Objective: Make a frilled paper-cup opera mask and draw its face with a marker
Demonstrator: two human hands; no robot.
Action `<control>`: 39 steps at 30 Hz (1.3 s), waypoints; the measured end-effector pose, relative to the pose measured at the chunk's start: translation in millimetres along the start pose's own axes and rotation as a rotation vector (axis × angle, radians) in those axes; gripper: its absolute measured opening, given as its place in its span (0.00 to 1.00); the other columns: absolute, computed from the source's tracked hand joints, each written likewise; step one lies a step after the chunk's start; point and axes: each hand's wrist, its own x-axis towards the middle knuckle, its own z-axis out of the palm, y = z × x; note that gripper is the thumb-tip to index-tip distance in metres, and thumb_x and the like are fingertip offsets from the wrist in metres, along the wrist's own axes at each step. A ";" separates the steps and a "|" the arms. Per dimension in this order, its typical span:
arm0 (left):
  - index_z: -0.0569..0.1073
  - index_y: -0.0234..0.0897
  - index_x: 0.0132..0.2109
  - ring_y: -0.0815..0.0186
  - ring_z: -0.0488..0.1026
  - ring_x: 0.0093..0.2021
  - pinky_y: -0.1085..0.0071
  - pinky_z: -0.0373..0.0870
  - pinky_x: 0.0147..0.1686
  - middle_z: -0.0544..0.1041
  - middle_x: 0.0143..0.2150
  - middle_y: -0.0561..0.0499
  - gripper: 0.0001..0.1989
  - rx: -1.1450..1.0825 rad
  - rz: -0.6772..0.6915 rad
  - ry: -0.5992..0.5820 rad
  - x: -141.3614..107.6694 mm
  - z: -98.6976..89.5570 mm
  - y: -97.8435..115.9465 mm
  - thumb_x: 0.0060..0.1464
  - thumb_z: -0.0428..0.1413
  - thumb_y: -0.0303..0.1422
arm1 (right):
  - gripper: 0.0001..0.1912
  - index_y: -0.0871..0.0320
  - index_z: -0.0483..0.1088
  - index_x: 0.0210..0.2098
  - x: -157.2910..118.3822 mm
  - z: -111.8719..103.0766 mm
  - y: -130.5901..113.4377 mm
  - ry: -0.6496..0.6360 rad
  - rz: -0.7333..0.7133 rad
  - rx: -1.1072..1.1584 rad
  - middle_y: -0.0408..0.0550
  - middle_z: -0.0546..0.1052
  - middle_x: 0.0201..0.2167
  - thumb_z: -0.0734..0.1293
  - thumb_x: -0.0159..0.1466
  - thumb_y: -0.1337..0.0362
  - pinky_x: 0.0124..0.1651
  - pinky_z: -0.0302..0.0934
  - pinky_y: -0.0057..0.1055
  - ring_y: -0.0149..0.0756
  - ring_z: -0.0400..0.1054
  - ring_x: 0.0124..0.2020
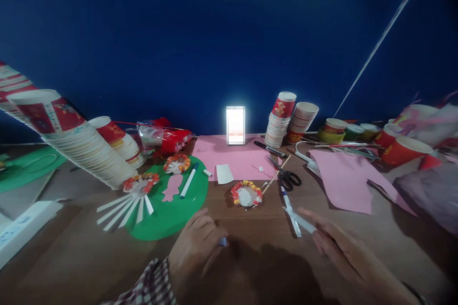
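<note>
My right hand (pixel 336 248) grips a white marker (pixel 305 223) with its thin tip pointing to the upper left. Nearer the middle, my left hand (pixel 195 243) is closed round a small blue piece that looks like a marker cap (pixel 223 241). Under the held marker lies a white, pen-like stick (pixel 292 219) with a blue end. Between the hands and a little beyond them rests a red and yellow cut cup ring (pixel 246 194). Black-handled scissors (pixel 289 180) lie to its right. A pink paper fish shape (pixel 173 187) and a blue-and-white marker (pixel 189 180) are on green paper (pixel 161 224).
Stacked paper cups (pixel 86 152) lean at the left, and more cup stacks (pixel 277 126) stand at the back. Pink paper sheets (pixel 339 178) lie at the right and back. A white power strip (pixel 26 228) is at the left edge, below a blue wall (pixel 179 47).
</note>
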 end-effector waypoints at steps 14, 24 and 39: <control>0.69 0.39 0.39 0.64 0.58 0.54 0.54 0.40 0.59 0.68 0.52 0.53 0.08 0.266 0.035 -0.030 45.2 48.7 3.1 0.57 0.46 0.31 | 0.28 0.52 0.53 0.54 27.9 17.9 -21.4 -0.210 0.119 0.437 0.48 0.72 0.41 0.65 0.56 0.62 0.33 0.66 0.25 0.31 0.70 0.32; 0.68 0.44 0.41 0.67 0.63 0.49 0.56 0.41 0.59 0.72 0.44 0.58 0.08 0.160 -0.005 -0.016 53.5 47.0 1.8 0.57 0.46 0.35 | 0.07 0.56 0.68 0.34 80.8 32.2 -25.5 0.173 0.074 0.249 0.43 0.74 0.27 0.61 0.60 0.60 0.30 0.61 0.26 0.32 0.67 0.27; 0.67 0.38 0.46 0.63 0.59 0.54 0.49 0.32 0.59 0.71 0.47 0.50 0.12 0.180 0.001 -0.023 59.2 52.9 -7.4 0.55 0.47 0.33 | 0.08 0.58 0.67 0.33 92.4 65.4 6.6 0.224 0.176 0.235 0.44 0.72 0.26 0.59 0.61 0.60 0.29 0.59 0.25 0.32 0.66 0.27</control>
